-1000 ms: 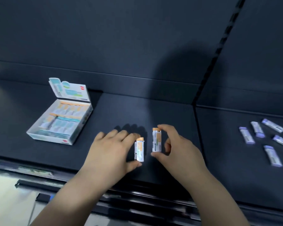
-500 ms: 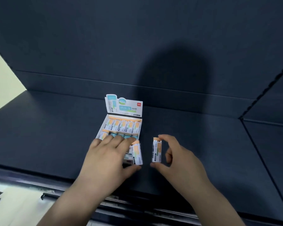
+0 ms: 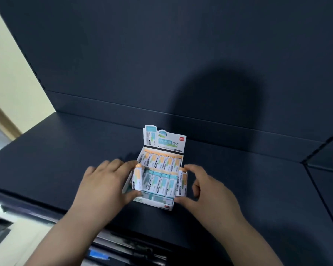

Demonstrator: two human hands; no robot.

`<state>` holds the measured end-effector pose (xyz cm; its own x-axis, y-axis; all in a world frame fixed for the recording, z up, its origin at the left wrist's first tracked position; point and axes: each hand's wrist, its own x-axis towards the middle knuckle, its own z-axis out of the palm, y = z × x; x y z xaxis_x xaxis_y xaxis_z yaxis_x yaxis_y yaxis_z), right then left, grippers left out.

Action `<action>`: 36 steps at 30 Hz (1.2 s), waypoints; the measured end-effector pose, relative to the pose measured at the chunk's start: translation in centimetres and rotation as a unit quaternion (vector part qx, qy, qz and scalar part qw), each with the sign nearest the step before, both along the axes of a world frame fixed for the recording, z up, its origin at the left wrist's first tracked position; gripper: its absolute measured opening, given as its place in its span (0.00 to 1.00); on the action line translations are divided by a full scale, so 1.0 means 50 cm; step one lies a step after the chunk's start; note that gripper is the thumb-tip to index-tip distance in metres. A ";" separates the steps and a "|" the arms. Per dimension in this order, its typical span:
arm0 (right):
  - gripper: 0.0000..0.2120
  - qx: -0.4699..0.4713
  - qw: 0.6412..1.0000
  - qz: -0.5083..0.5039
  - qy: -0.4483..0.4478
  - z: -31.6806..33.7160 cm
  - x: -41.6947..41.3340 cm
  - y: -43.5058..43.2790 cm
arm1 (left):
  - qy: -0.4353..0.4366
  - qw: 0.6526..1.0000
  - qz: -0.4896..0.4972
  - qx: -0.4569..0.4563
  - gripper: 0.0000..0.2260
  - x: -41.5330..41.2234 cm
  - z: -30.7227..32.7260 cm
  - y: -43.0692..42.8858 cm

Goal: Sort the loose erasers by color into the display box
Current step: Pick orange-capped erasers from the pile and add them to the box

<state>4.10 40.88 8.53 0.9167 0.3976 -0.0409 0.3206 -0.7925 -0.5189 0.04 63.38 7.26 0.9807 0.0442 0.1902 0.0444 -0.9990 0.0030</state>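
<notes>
While flanking the display box (image 3: 164, 141), left hand (image 3: 102, 187) and right hand (image 3: 210, 192) pinch orange erasers (image 3: 138, 177) (image 3: 182, 182).

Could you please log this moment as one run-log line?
left hand: holds orange eraser | right hand: holds second orange eraser | display box: between hands

A dark blue shelf (image 3: 52, 162) is seen across the middle of the frame, backed by a panel (image 3: 123, 54) of the same colour. A rounded shadow (image 3: 215, 93) is cast on the panel right of centre. A cream wall (image 3: 6, 64) is shown at upper left, and a blue tag (image 3: 99, 254) near the lower edge.
</notes>
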 end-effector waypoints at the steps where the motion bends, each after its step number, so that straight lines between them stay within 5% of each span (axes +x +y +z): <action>1: 0.30 -0.004 1.000 0.002 -0.002 -0.002 -0.002 0.009 | 0.005 1.000 -0.008 0.002 0.33 0.004 -0.003 0.005; 21: 0.29 -0.171 0.983 -0.064 -0.015 -0.024 0.026 0.169 | 0.085 0.979 -0.185 0.009 0.32 0.115 -0.020 0.055; 36: 0.26 -0.182 0.981 -0.059 0.016 -0.027 0.034 0.184 | 0.114 0.971 -0.212 -0.019 0.29 0.115 -0.030 0.057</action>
